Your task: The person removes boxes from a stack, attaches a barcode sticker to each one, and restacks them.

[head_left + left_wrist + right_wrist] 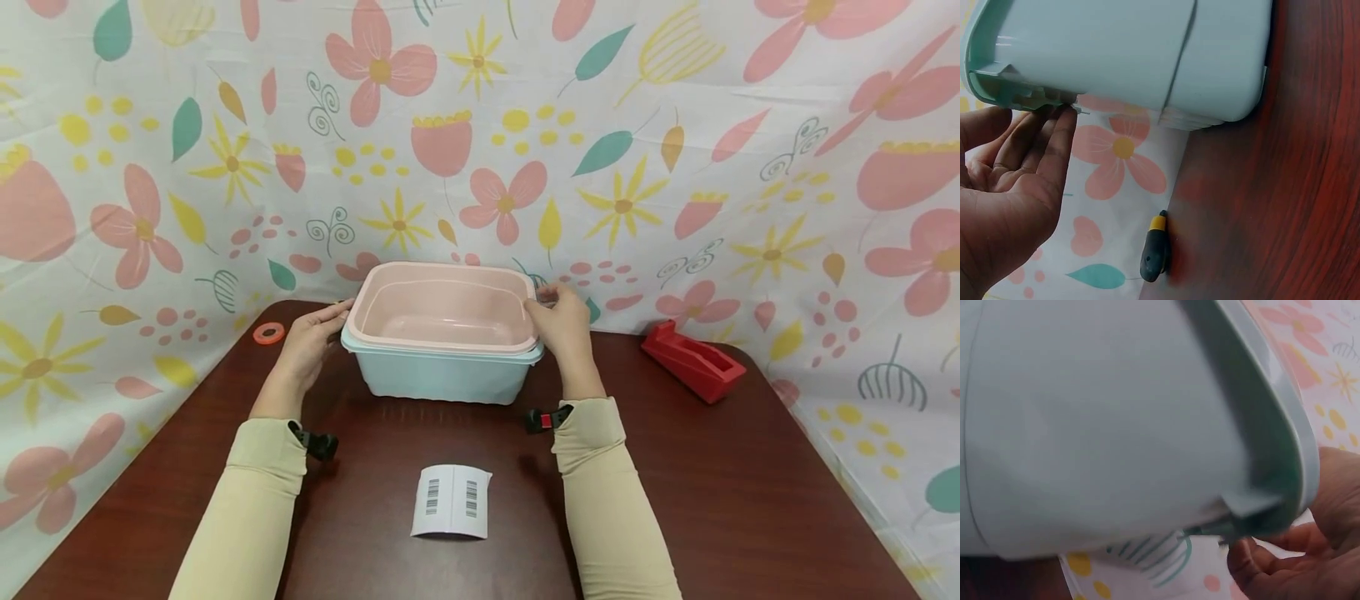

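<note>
A pink plastic basin (450, 308) sits nested inside a light-blue plastic basin (442, 375) toward the back of the table. My left hand (309, 342) grips the left end of the blue basin at its rim. In the left wrist view, the left fingertips (1063, 115) reach under the blue rim, with the thumb beside it. At the opposite end, my right hand (564, 325) holds the rim near the back right corner. The right wrist view has the right fingers (1257, 565) curled below the blue rim; the thumb is hidden there.
On the dark wooden table (720, 492), a white card with barcodes (452, 502) lies in front. A red tape dispenser (693, 362) stands right, an orange ring-shaped roll (268, 333) lies left. A black-and-yellow tool (1156, 247) shows near the table's edge. Flowered cloth (495, 150) hangs behind.
</note>
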### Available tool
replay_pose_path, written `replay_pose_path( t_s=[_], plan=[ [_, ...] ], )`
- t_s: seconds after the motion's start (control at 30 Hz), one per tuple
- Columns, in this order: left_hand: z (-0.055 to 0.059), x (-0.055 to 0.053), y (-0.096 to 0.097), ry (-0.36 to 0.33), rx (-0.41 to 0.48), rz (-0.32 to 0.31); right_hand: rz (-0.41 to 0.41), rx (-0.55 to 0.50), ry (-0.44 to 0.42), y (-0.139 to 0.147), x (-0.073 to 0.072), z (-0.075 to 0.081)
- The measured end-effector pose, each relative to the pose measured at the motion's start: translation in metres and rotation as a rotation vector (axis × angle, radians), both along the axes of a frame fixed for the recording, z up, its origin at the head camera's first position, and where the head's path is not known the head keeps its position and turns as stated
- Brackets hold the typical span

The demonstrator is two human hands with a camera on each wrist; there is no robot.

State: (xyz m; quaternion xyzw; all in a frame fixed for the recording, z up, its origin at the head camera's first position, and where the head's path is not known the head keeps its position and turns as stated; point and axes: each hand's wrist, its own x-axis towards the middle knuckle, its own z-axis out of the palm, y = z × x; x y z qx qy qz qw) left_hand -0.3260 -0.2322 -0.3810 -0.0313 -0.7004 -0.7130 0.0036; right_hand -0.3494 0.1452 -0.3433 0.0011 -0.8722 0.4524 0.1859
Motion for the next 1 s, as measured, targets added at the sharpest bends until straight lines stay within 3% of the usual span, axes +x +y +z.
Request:
replay_pose_path(
  t_s=[0.2,0.33,0.53,0.7,0.83,1.0],
  plan=[
    [0.000,0.000,-0.001,0.001,0.001,-0.006,0.018,-0.032,-0.101,0.009,0.001,-0.001],
    [0.000,0.001,-0.001,0.006,-0.007,-0.005,0.037,-0.113,-0.141,0.015,0.002,-0.001],
    [-0.001,-0.001,-0.001,0.009,-0.004,0.000,0.105,-0.273,-0.266,0.023,0.001,0.005],
    [-0.003,-0.002,-0.002,0.009,-0.002,0.007,0.146,-0.300,-0.310,0.027,0.001,0.010],
    [-0.003,-0.002,-0.002,0.004,-0.009,0.008,0.224,-0.387,-0.333,0.031,-0.001,0.008],
    [-0.002,-0.002,-0.002,0.000,-0.033,-0.002,0.406,-0.589,-0.372,0.043,-0.004,0.003]
  ],
)
